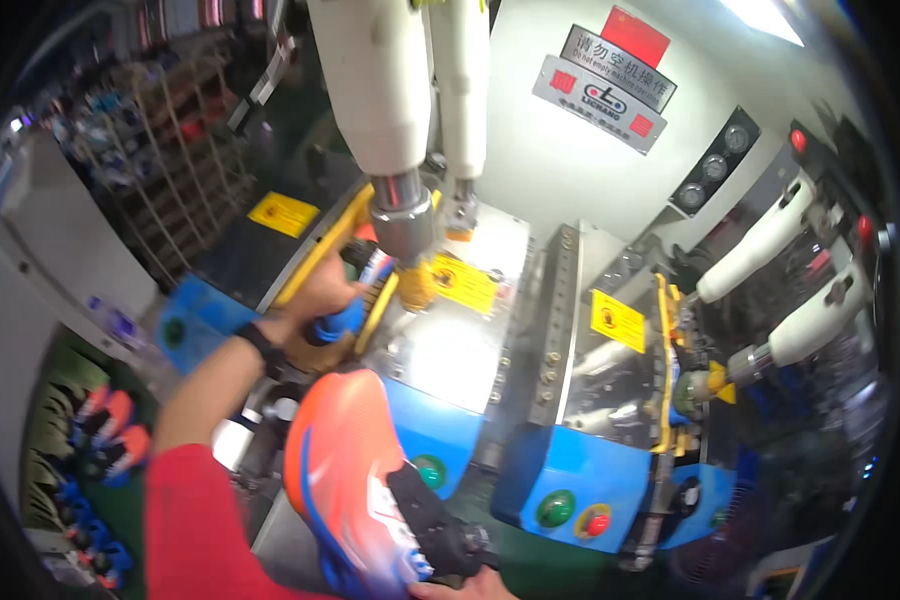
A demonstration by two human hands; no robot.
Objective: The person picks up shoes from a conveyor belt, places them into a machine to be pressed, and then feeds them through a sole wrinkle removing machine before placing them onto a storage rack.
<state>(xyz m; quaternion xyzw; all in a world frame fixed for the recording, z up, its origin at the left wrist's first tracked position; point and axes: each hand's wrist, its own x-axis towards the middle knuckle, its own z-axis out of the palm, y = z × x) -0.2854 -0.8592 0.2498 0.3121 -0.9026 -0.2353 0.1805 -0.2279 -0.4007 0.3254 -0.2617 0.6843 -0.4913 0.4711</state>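
Note:
A bright orange sports shoe (345,440) with a blue sole edge stands tilted in front of me, toe up, with a black part (435,515) rising from its opening. My right hand (470,585) is closed around its lower end, only partly in the picture. At the left press station, my left hand (322,290) reaches in between the yellow-edged side plates. Its fingers curl on a second shoe (342,318), of which blue, white and red patches show. Above that shoe hangs a white press cylinder (375,90) with a metal and yellow tip.
Blue machine housings carry a green button (556,508) and a red button (596,522). At the right station, white cylinders (820,315) point at another clamped piece. More shoes (110,430) lie on a green surface at lower left. A wire rack (170,130) stands behind.

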